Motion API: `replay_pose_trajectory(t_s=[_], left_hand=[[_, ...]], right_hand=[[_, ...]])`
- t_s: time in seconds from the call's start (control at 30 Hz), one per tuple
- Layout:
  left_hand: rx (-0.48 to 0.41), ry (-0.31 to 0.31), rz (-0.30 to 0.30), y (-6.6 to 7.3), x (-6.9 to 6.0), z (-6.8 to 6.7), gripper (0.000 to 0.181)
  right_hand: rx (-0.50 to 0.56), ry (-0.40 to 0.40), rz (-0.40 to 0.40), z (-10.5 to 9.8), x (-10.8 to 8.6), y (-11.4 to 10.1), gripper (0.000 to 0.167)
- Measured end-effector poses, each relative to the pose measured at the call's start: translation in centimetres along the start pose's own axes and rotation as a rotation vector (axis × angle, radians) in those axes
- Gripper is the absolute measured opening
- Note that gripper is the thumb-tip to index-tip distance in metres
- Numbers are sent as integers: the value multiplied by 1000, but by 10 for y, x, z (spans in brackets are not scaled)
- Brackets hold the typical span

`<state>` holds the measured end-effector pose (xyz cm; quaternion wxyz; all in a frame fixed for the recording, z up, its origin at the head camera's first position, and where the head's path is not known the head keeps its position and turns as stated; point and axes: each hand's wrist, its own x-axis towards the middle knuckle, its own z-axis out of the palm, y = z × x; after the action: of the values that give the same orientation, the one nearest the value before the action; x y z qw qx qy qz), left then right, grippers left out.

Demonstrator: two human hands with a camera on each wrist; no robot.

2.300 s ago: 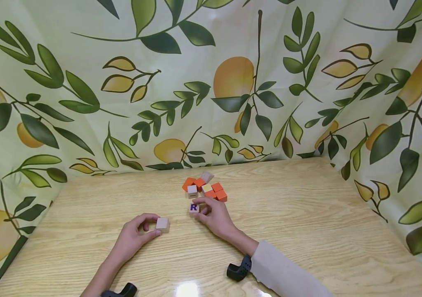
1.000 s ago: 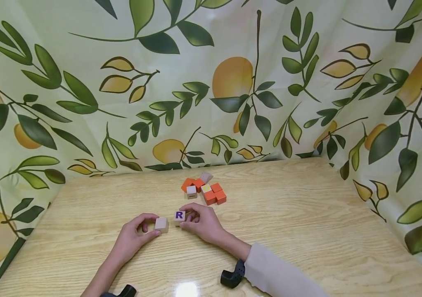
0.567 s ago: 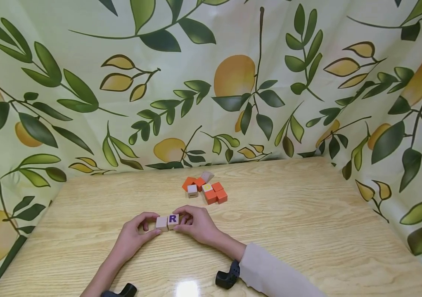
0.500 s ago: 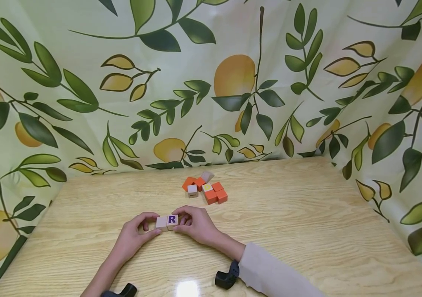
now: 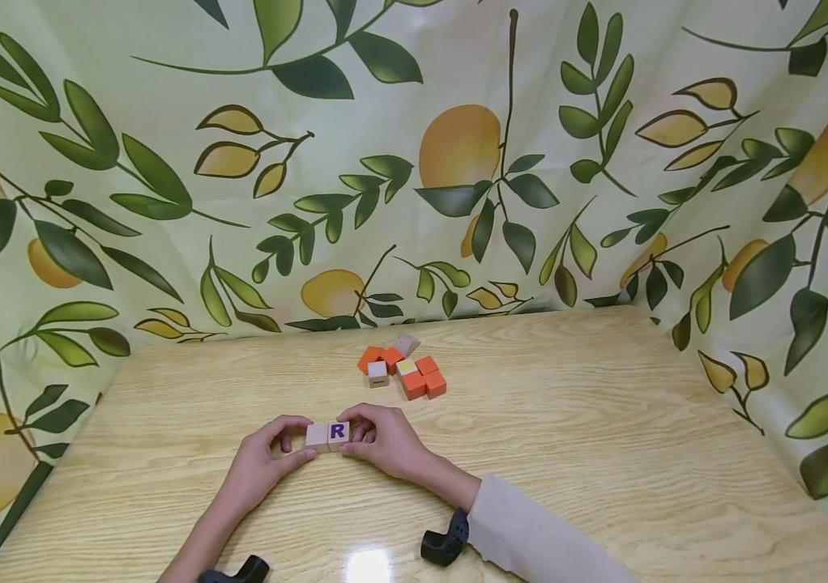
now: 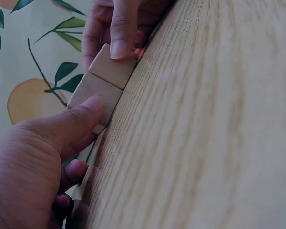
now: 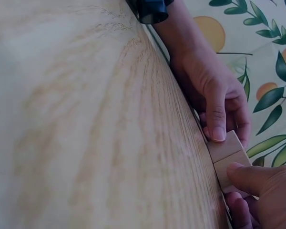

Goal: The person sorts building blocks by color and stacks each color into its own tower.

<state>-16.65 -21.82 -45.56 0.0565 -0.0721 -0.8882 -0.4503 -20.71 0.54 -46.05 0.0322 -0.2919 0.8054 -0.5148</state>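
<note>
Two small pale wooden blocks stand side by side on the table, their faces touching. The left one, a plain block [image 5: 317,437], is pinched between the thumb and fingers of my left hand [image 5: 262,460]. My right hand [image 5: 388,441] pinches the other, a letter block [image 5: 338,432] with a purple R on its top face. In the left wrist view my thumb lies on the near side of the plain block [image 6: 93,90]. From the right wrist view the letter block [image 7: 233,164] shows a bare near side, and its R is hidden.
Farther back on the wooden table [image 5: 567,405] lies a loose cluster: several orange blocks [image 5: 434,384], a pale block with a dark dash [image 5: 377,374], one with a yellow mark [image 5: 407,368] and a pale wedge-like piece [image 5: 406,346]. A leaf-patterned cloth [image 5: 356,202] hangs behind.
My right hand has brought the R block from near the cluster leftward and closer to me, up against the plain block. The left hand has stayed in place, holding its block.
</note>
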Motion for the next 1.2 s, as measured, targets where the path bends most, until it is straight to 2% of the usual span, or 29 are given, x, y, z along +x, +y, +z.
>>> replay_pose_trajectory(t_s=[0.63,1.2], left_hand=[[-25,0,40,1,-1,-1,36],[-15,-3,26,-3,1,0,37]], right_hand=[[2,-23,1,0,0,1,34],[8,-21,7,-1,0,1,34]])
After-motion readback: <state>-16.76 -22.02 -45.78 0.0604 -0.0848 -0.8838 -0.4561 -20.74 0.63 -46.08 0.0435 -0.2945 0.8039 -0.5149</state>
